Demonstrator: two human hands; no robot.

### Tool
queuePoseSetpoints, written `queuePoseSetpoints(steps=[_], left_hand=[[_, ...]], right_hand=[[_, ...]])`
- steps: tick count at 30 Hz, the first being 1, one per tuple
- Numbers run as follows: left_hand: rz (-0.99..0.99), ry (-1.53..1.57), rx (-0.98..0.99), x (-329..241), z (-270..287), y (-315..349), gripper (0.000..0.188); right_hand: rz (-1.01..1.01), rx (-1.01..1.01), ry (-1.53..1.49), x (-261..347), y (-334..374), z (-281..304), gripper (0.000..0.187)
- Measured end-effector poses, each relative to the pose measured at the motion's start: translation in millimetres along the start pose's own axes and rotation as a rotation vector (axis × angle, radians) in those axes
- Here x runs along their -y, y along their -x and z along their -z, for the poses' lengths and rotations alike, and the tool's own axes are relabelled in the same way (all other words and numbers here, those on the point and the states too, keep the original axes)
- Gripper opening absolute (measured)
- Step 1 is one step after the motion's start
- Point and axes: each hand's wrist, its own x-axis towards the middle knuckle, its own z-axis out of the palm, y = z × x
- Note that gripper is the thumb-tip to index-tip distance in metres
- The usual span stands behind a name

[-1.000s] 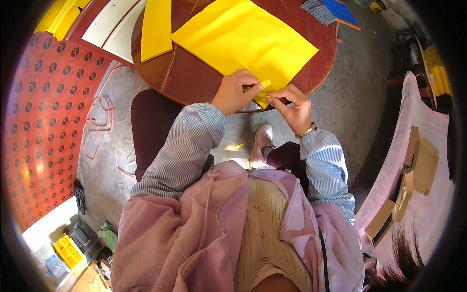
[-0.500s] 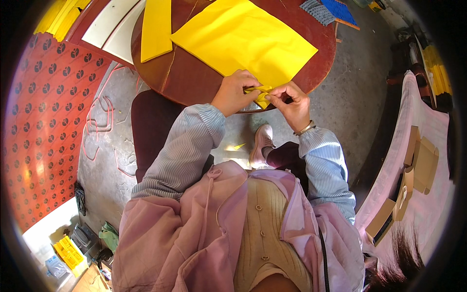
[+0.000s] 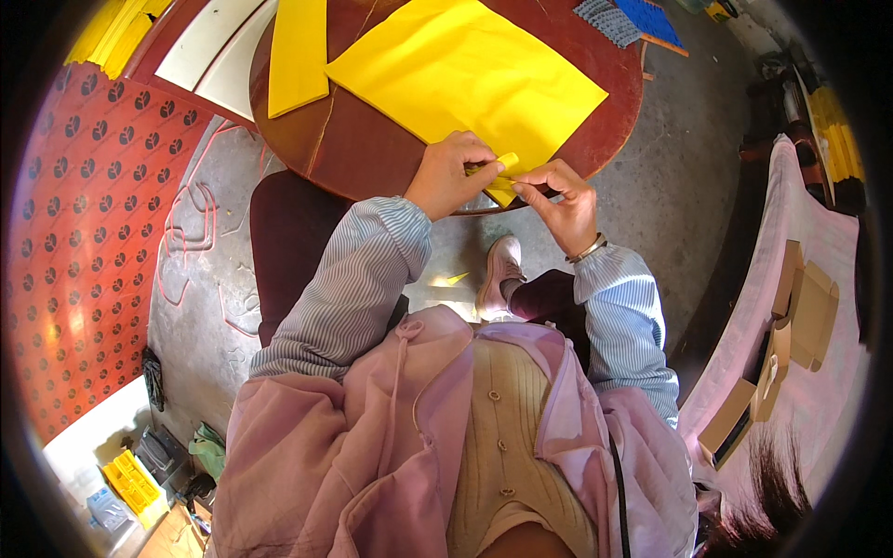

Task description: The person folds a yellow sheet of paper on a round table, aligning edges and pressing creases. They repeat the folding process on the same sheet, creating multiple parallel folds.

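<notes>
A large yellow sheet [image 3: 465, 70], cloth or paper, lies flat on a round reddish-brown table [image 3: 358, 153]. At its near corner, by the table's edge, my left hand [image 3: 453, 175] pinches a narrow yellow strip [image 3: 507, 162] between thumb and fingers. The strip's end curls up beside the thumb. My right hand [image 3: 566, 203] is closed in a pinch just to the right, thumb against forefinger, at the strip's lower part. Whether the strip is joined to the sheet is hidden by my fingers. A longer folded yellow piece [image 3: 299, 60] rests on the table's left side.
Grey-blue ribbed pieces [image 3: 608, 20] and a blue piece [image 3: 653, 26] sit at the table's far right edge. A red patterned board [image 3: 102, 232] stands left. Open cardboard boxes [image 3: 811, 316] lie on a pink cloth [image 3: 744, 372] at right. My shoe [image 3: 503, 272] is below the table.
My right hand has shifted slightly right and down. The yellow strip's end now curls up more by my left thumb. The large sheet has stayed put.
</notes>
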Motion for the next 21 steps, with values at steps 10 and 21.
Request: queuePoseSetpoints(steps=[10, 21], left_hand=[[-0.072, 0.049, 0.053, 6, 7, 1, 0.017], [-0.071, -0.048, -0.028, 3, -1, 1, 0.019]], right_hand=[[-0.107, -0.006, -0.08, -9, -2, -5, 0.01], [0.01, -0.006, 0.035, -5, 2, -4, 0.013]])
